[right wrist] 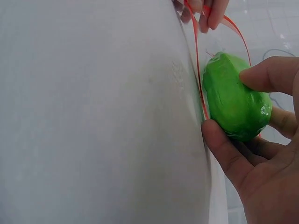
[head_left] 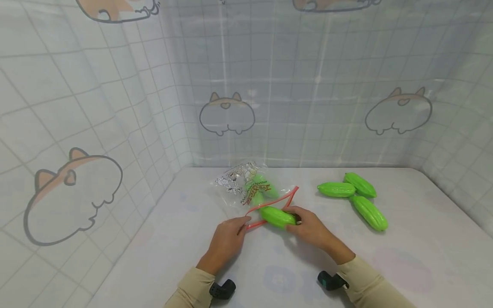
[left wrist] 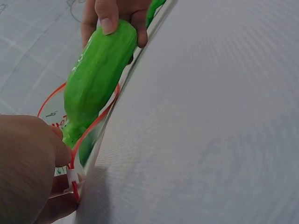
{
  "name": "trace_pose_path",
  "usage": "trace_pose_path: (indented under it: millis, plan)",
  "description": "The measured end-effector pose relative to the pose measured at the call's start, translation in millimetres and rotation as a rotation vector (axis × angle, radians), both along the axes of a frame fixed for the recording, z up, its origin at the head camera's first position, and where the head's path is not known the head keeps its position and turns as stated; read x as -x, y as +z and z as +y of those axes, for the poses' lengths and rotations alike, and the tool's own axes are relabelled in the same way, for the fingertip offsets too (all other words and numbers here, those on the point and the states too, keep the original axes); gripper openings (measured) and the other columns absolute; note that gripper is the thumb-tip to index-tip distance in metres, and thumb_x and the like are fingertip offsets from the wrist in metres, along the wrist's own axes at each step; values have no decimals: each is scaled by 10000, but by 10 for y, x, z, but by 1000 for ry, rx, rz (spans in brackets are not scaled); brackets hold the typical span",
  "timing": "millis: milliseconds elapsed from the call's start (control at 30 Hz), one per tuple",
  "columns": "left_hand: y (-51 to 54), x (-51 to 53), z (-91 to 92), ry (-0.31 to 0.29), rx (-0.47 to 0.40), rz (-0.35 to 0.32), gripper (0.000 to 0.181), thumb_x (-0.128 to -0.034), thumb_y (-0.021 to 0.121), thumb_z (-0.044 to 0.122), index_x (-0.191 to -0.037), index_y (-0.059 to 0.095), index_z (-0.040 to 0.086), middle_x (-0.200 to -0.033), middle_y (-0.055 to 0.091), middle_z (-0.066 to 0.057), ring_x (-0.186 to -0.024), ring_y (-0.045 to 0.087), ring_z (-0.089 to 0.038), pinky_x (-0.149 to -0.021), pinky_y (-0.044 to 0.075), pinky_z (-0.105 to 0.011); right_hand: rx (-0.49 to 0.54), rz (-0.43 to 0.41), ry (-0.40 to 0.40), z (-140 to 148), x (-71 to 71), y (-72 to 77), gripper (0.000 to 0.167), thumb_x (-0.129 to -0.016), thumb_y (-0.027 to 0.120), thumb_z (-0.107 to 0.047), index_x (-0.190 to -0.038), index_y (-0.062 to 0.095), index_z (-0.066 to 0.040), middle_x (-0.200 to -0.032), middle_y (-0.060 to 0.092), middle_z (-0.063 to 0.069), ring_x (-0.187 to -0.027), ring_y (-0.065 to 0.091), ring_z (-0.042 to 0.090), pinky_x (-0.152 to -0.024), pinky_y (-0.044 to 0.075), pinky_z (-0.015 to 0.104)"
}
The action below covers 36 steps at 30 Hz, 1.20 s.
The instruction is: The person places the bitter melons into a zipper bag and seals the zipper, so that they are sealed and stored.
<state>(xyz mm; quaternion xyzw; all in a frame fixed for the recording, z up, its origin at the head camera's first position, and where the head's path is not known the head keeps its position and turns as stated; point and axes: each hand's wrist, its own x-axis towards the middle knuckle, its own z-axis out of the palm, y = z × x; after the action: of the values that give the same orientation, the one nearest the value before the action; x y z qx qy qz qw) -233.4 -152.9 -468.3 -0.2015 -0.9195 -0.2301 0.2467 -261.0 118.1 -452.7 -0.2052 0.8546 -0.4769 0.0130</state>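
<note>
A clear zip bag (head_left: pixel 227 194) with printed drawings and a red zip strip lies on the table, its mouth spread towards me. Green shapes (head_left: pixel 254 190) show through its plastic. My left hand (head_left: pixel 228 237) pinches the left end of the bag's red-edged mouth, also seen in the left wrist view. In my right hand (head_left: pixel 310 226) is a glossy green ridged vegetable (head_left: pixel 278 217), gripped at its near end between thumb and fingers. Its far end lies within the bag's mouth. The right wrist view shows this vegetable (right wrist: pixel 229 100) between the red strips, a fingertip touching one strip.
Three similar green vegetables (head_left: pixel 337 189) lie grouped on the white table (head_left: pixel 308 278) to the right of the bag. A pale gridded curtain (head_left: pixel 285 85) with cartoon animals stands behind the table and along both sides. Dark devices (head_left: pixel 223 290) sit at both wrists.
</note>
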Motion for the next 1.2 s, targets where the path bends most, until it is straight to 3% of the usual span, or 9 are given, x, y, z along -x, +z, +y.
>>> trace_pose_path:
  millis: [333, 533, 1200]
  plan:
    - [-18, 15, -5, -16, 3, 41, 240, -883, 739, 32, -1108, 768, 109, -1048, 752, -34, -990, 712, -186, -842, 576, -388, -7, 32, 0, -85, 0, 14, 480, -891, 730, -145, -1348, 617, -50, -1311, 617, 112, -1093, 604, 249, -931, 498, 461]
    - [-25, 21, -8, -24, 2, 42, 238, -885, 739, 38, -1110, 767, 109, -1052, 752, -34, -996, 711, -190, -840, 577, -388, -25, 16, -18, -123, 19, -5, 485, -900, 724, -156, -1365, 610, -80, -1308, 616, 81, -1093, 594, 223, -923, 499, 427]
    - [-33, 14, -11, -17, 8, 35, 226, -887, 738, 39, -1099, 766, 111, -1044, 752, -26, -994, 710, -182, -849, 573, -388, -72, 87, -36, -268, 43, 7, 464, -882, 746, -112, -1328, 630, -53, -1240, 632, 66, -1060, 571, 206, -918, 500, 426]
